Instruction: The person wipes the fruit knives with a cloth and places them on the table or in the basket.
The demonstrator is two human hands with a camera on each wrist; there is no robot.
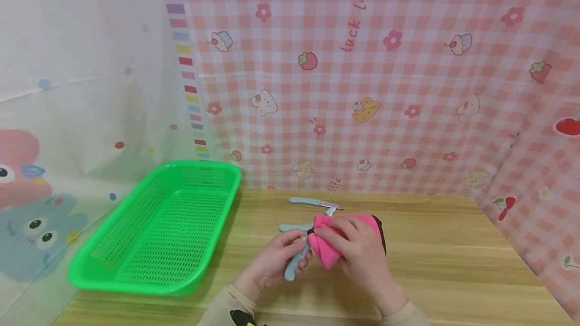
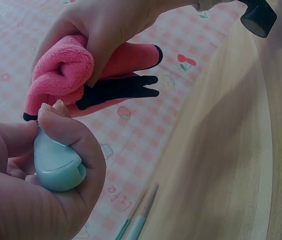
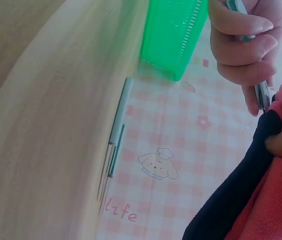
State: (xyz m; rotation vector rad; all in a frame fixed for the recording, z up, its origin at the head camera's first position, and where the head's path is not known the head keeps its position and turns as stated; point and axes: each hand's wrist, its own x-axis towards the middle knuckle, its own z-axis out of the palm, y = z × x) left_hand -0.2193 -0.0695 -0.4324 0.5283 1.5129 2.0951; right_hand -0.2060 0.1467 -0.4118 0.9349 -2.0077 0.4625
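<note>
Pale sleeves (image 1: 226,308) come nearest the head camera, leading to two hands at work. The person's left hand (image 1: 276,260) is curled round the pale blue handle of one tool (image 1: 295,264). Their right hand (image 1: 360,248) grasps a pink cloth (image 1: 325,253) with dark edging, bunched against that tool's metal end over the table (image 1: 435,270). Work on this tool looks midway: the cloth has not yet come off it. Whether the others have been handled cannot be told. Beyond the hands, a knife (image 1: 305,200) and a second tool (image 1: 292,227), partly hidden, lie on the table. Counted, that makes three pale-blue-handled tools, one cloth and one green basket (image 1: 136,288), standing to the left.
</note>
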